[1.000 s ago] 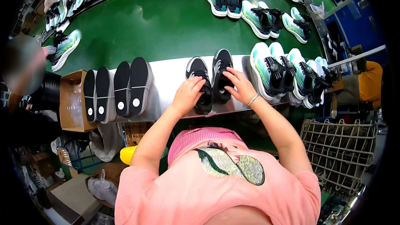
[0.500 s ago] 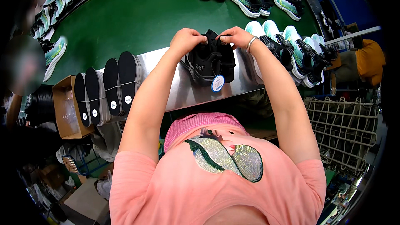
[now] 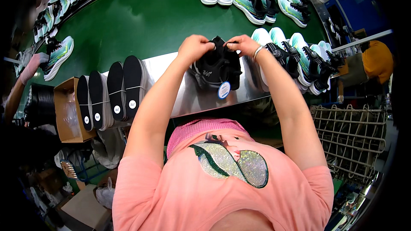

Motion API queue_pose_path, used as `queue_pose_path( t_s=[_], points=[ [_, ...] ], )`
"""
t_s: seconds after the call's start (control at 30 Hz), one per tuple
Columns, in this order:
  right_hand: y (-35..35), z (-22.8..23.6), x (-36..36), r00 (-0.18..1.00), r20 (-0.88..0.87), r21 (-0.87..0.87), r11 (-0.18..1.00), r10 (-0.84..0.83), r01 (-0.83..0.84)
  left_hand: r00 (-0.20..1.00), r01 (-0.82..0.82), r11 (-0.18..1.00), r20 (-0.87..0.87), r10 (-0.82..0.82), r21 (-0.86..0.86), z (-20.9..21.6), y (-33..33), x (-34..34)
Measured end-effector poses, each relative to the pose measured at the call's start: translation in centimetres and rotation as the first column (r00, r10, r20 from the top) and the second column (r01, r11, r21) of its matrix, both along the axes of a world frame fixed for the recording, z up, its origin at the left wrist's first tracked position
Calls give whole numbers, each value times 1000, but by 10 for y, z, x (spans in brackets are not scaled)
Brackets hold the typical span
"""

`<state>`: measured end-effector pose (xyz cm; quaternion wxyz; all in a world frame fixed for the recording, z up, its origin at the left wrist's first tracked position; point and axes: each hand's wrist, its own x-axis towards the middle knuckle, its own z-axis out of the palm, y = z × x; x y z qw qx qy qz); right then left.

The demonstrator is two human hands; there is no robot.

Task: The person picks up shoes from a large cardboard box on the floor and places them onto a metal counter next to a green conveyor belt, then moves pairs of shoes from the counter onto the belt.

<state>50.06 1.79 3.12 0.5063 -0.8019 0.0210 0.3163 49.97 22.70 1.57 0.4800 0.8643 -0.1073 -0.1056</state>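
Note:
A pair of black sports shoes point(image 3: 210, 73) stands on the metal ledge in front of me, with a round blue-and-white hang tag point(image 3: 224, 90) dangling at the near side. My left hand point(image 3: 195, 49) pinches the upper edge of the shoes' opening from the left. On the other side, my right hand point(image 3: 244, 45), with a bracelet at its wrist, pinches the edge there between thumb and fingers. Black fabric between the two hands is raised to a peak. The inside of the shoes is dark and cannot be made out.
Bundled black insoles point(image 3: 136, 81) stand left of the shoes, beside a cardboard box point(image 3: 66, 115). Teal-and-white shoes point(image 3: 299, 55) line the right; more sit on the green belt point(image 3: 137, 17). A co-worker's gloved hand point(image 3: 34, 65) touches a shoe point(image 3: 60, 57) at far left. A wire rack point(image 3: 351, 141) stands right.
Both my hands keep their pinch on the black shoes, which have tilted slightly. At far left, the co-worker's gloved hand now shows at the teal shoe, which has shifted a little.

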Motion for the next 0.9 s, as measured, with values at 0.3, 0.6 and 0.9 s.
queue_pose_path(
  t_s=[0.3, 0.6, 0.9],
  points=[
    [46, -68, -106, 815, 525, 34, 963, -246, 269, 873, -117, 971, 487, 0, 208, -4, 15, -138],
    [-11, 23, -134, 460, 878, -306, 893, 131, 330, 984, 96, 744, -174, 28, 662, 31, -15, -106],
    [-122, 6, -149, 850, 521, -690, 623, 76, 367, 991, -45, 938, -103, 85, 345, 2, 10, -91]
  ],
)
